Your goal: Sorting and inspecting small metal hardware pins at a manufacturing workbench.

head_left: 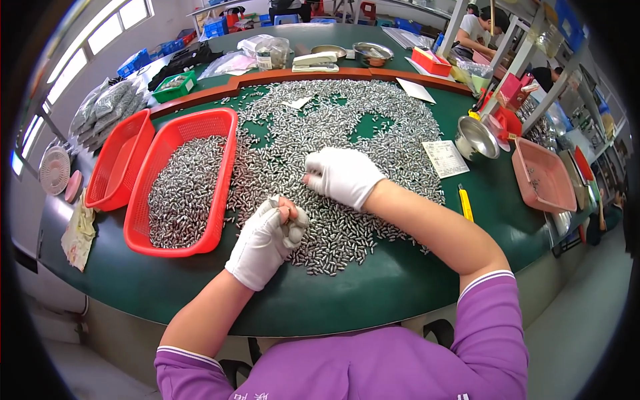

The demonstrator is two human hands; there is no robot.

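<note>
Small silvery spindle-shaped metal pieces (347,227) lie in a wide, loose layer over the green table. My left hand (267,237), in a white glove with bare fingertips, is curled closed at the near left side of the layer. Whatever sits in its fingers is too small to name. Slightly farther off and to the right, my right hand (343,177) wears a similar white glove. Its fingers are bent together just over the pieces, and their contents are hidden. Left of my hands stands a red plastic basket (133,223) holding a heap of the same pieces.
An emptier red basket (110,177) stands farther left. A wooden strip (280,75) borders the layer at the back. On the right are a paper slip (445,159), a yellow cutter (465,203), a metal bowl (477,138) and a pink basin (543,177). People work beyond the shelf.
</note>
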